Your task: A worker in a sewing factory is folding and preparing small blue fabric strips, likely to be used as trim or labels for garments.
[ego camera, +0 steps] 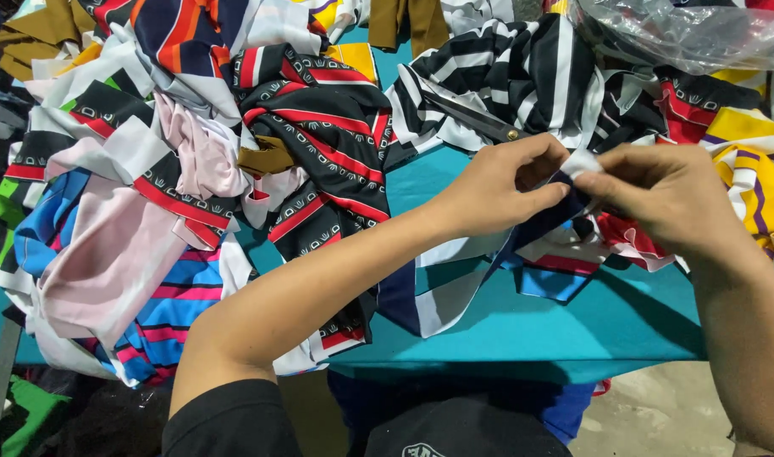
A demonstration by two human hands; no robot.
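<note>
— What is sitting closest to the camera?

— A black sleeve (pixel 234 419) at the bottom edge, with the bare left forearm reaching up over the teal bench (pixel 522 330). Both hands are meeting above its right half. The left hand (pixel 497 190) is pinching a dark blue fabric strip (pixel 544 218), and the right hand (pixel 671 199) is gripping the same strip at its white tip; both grips are clenched on it, holding it just above the bench.

— Is anything holding things?

— A clear plastic bag (pixel 692 30) is lying at the top right. Its contents are looking dark and are too blurred to name.

— And beyond the hands?

— Scissors (pixel 476 118) are resting on a black-and-white striped cloth (pixel 522 76), their handles hiding under folds. To the left, a black-and-red patterned cloth (pixel 328 144) is draping onto the bench, beside a pink cloth (pixel 116 262).

— Anything cut off?

— The pile is running out of view at the top and left, and the strip's lower end is disappearing among scraps under the hands.
</note>
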